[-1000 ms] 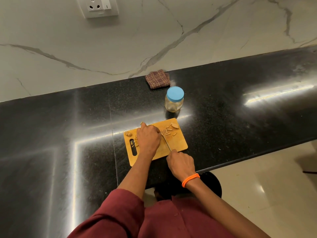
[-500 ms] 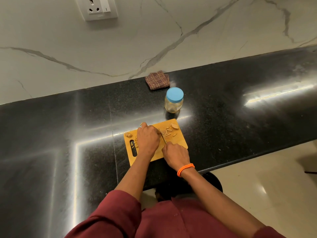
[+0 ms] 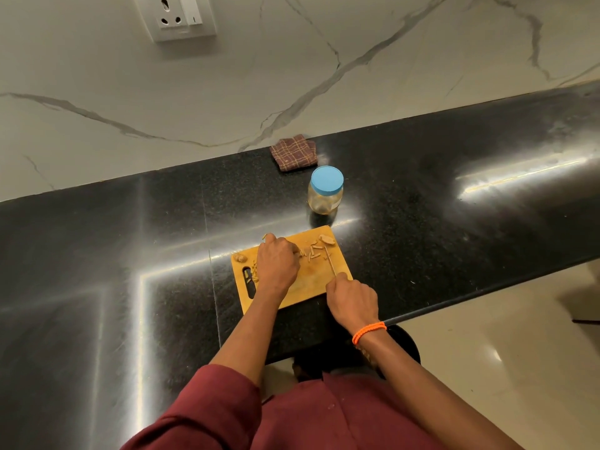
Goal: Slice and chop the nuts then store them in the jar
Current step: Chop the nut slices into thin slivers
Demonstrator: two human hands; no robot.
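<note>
A wooden cutting board (image 3: 311,282) lies on the black counter in front of me. Chopped nut pieces (image 3: 312,253) are scattered over its far half, with a whole nut (image 3: 239,257) at its left corner. My left hand (image 3: 276,264) rests on the board with curled fingers over nut pieces; what it holds is hidden. My right hand (image 3: 354,302) grips the handle of a knife (image 3: 331,264), whose thin blade points away across the board's right side. A clear jar (image 3: 324,191) with a blue lid stands closed behind the board.
A folded brown checked cloth (image 3: 293,152) lies against the marble wall behind the jar. A wall socket (image 3: 175,16) sits high on the wall. The black counter (image 3: 454,228) runs left and right, its front edge near my right wrist.
My right hand has drawn the knife back and to the right, away from my left hand. The left hand stays on the board.
</note>
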